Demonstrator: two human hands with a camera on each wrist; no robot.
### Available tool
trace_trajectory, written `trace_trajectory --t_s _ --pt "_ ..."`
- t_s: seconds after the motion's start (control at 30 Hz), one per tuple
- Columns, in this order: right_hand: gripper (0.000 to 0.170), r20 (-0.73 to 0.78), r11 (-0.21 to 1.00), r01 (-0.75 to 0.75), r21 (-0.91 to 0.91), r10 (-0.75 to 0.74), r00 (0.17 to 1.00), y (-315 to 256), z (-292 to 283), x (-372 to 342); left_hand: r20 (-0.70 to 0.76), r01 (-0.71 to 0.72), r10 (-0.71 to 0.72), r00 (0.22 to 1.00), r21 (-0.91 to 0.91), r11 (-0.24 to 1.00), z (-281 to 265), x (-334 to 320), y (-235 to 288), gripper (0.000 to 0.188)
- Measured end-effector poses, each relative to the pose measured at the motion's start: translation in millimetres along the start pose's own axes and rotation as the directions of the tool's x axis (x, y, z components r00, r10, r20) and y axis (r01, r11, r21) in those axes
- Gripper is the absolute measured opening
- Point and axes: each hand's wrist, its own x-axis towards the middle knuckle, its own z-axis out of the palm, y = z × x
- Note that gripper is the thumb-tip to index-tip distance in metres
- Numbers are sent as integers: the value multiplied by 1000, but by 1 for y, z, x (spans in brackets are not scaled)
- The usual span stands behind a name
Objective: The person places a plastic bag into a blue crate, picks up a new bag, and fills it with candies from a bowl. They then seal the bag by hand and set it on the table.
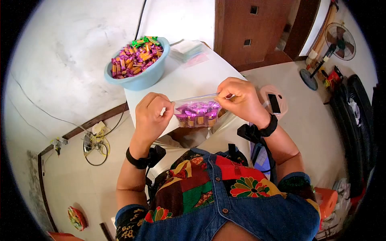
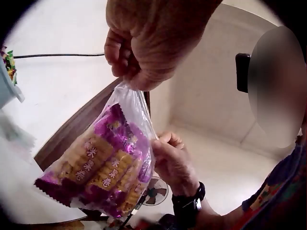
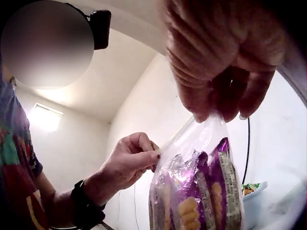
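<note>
A clear plastic zip bag [image 1: 197, 114] hangs between my two hands, its top edge stretched taut. Inside are several purple-wrapped snack bars [image 2: 103, 163], standing side by side with printed yellow faces. My left hand [image 1: 150, 114] pinches the bag's left top corner between thumb and curled fingers. At the opposite corner my right hand [image 1: 241, 100] pinches the same edge. Both wrist views show the bag's upper part gathered under the fingertips, with the snacks filling its lower part. The bag hangs in front of my body, near the table's front edge.
On the white table [image 1: 177, 82], a light blue basin [image 1: 146, 78] holds many purple and a few green wrapped snacks. Flat plastic bags [image 1: 189, 50] lie at the table's back. A pink stool [image 1: 281, 106] with a phone [image 1: 274, 103] stands right; a fan [image 1: 339, 44] stands farther off.
</note>
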Motion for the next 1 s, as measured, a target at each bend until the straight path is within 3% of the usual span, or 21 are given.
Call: trace_trajectory --t_s 0.17,0.27,0.37,0.4,0.53,0.6,0.67,0.8,0.87,0.97,1.0 --pt "14 -7 1000 7 -12 -7 1000 0 -1 0 -29 37 -38 999 -8 999 0 3 7 15" --pt "12 -6 998 -54 -21 54 999 -3 0 0 45 143 -141 989 -35 989 -4 7 13 15" --pt "9 -27 999 -17 -29 17 1000 -3 3 4 45 70 -70 997 2 998 -2 7 7 18" --pt "8 -38 999 13 -29 -15 999 -1 4 5 63 99 -97 993 -30 995 -2 6 6 17" --pt "6 -41 991 -84 100 88 995 9 7 4 76 222 -210 975 -246 943 1 5 0 10" --pt "7 -107 972 -92 216 117 987 15 16 3 118 345 -327 938 -441 828 5 1 -5 4" --pt "9 -85 885 -153 441 211 974 16 22 2 250 502 -459 853 -635 587 7 -6 -9 6" --pt "15 49 603 -271 750 359 932 7 26 5 263 463 -475 840 -803 375 14 -9 -8 6" --pt "17 140 502 -325 801 371 918 11 24 2 284 432 -476 832 -871 234 22 -14 -16 7" --pt "16 175 397 -326 858 371 912 18 29 3 365 469 -479 798 -876 112 28 -15 -23 9" --pt "16 175 392 -332 858 384 906 20 30 4 294 490 -529 796 -826 278 29 -14 -21 10"
